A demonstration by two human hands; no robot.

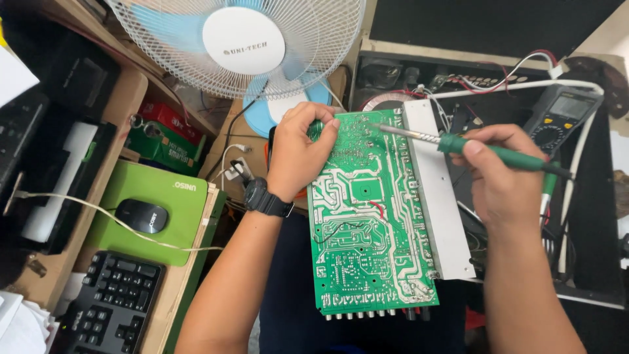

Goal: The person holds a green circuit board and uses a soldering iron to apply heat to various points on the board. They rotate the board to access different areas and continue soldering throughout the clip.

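Two bare hands work: the left hand [298, 154] pinches the stiff, likely fragile green circuit board [367, 216] by its top edge, while the right hand [501, 177] is closed around a green-handled soldering iron [472, 145].

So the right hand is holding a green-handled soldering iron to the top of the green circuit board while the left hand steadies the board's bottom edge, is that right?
Not quite. In the head view the left hand grips the green circuit board at its top edge, not the bottom. The rest holds: the right hand holds the green-handled soldering iron, tip at the board's top.
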